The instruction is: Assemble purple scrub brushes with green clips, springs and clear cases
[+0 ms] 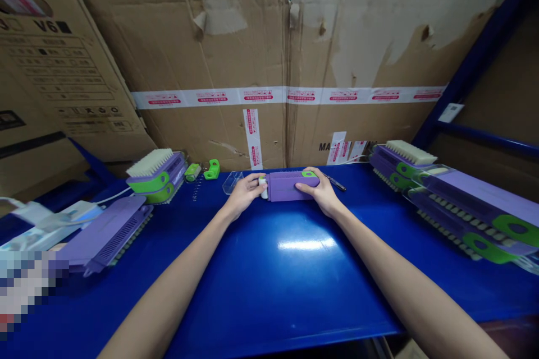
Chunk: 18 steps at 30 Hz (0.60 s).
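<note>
1. Purple casing (285, 189): at 12 o'clock on the blue table (269, 291)
2. Right hand (325, 192): gripping the casing's 3 o'clock end, thumb on the near wall
3. Left hand (242, 195): fingers narrow, apparently holding a small white piece (264, 193) at the 9 o'clock end
4. Step in hand, as judged: positioning piece at casing; whether joined, cannot be told
5. Next move appears to call for steady right grip, fine left-finger control

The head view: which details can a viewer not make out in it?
All in the head view:
- purple case, right end: partly covered by the right hand.
- white piece: partly covered by the left hand.
- far-right purple brush: cut off by the picture edge.
- long tape: print too small.
</note>
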### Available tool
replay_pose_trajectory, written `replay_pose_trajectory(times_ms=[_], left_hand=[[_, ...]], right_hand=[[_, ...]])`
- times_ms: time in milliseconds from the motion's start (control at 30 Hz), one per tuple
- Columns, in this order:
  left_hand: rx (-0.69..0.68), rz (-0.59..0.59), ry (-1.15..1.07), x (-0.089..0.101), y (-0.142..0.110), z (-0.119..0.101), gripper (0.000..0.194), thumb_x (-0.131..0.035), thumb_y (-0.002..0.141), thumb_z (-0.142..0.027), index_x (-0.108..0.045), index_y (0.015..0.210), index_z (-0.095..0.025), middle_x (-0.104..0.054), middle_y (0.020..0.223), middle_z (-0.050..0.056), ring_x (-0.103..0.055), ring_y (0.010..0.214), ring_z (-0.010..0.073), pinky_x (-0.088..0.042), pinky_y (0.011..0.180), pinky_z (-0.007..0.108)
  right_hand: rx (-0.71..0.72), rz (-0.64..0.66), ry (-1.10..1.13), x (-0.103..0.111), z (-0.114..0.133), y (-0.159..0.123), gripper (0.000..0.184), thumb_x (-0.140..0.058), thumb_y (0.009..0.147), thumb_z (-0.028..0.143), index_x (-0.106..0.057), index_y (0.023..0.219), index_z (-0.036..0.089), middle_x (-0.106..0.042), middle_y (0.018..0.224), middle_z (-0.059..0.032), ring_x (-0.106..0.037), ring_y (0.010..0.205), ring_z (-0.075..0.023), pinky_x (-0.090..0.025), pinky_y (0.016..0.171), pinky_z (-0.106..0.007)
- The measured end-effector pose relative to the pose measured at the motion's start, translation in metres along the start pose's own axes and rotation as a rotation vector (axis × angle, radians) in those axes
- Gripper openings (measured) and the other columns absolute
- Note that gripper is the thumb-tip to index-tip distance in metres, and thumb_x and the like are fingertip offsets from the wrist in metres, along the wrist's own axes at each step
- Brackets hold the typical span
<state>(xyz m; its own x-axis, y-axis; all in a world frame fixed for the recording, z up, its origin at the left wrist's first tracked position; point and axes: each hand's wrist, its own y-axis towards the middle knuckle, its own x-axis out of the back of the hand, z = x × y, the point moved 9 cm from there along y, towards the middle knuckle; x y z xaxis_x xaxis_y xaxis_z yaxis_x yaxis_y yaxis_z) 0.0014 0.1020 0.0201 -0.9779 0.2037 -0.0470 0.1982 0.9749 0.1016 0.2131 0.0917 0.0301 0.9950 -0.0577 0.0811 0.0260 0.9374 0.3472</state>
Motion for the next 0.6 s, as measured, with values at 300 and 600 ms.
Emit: replay_pose_trajectory(times_ms=[300, 600], left_hand=[[0.24, 0.019, -0.263, -0.008, -0.006, 0.009, 0.045, -0.057, 0.082, -0.047, -0.056, 0.115, -0.017, -0.066, 0.108, 0.016, -0.065, 0.095, 0.0251, -0.051, 0.085, 0.046], [0.333, 0.05, -0.238, -0.008, -0.008, 0.012, 0.05, -0.055, 0.078, -0.051, -0.056, 0.112, -0.014, -0.069, 0.086, 0.018, -0.068, 0.082, 0.0275, -0.051, 0.086, 0.043]], right_hand=[[0.158, -0.092, -0.087, 0.006, 0.028, -0.001, 0.051, -0.077, 0.057, 0.045, -0.057, 0.097, 0.021, -0.061, 0.098, -0.0017, -0.057, 0.091, -0.0214, -0.043, 0.088, -0.035], [0.206, -0.139, -0.146, 0.006, 0.042, -0.005, 0.052, -0.078, 0.055, 0.044, -0.057, 0.096, 0.021, -0.061, 0.103, -0.0045, -0.057, 0.096, -0.0237, -0.042, 0.091, -0.038]])
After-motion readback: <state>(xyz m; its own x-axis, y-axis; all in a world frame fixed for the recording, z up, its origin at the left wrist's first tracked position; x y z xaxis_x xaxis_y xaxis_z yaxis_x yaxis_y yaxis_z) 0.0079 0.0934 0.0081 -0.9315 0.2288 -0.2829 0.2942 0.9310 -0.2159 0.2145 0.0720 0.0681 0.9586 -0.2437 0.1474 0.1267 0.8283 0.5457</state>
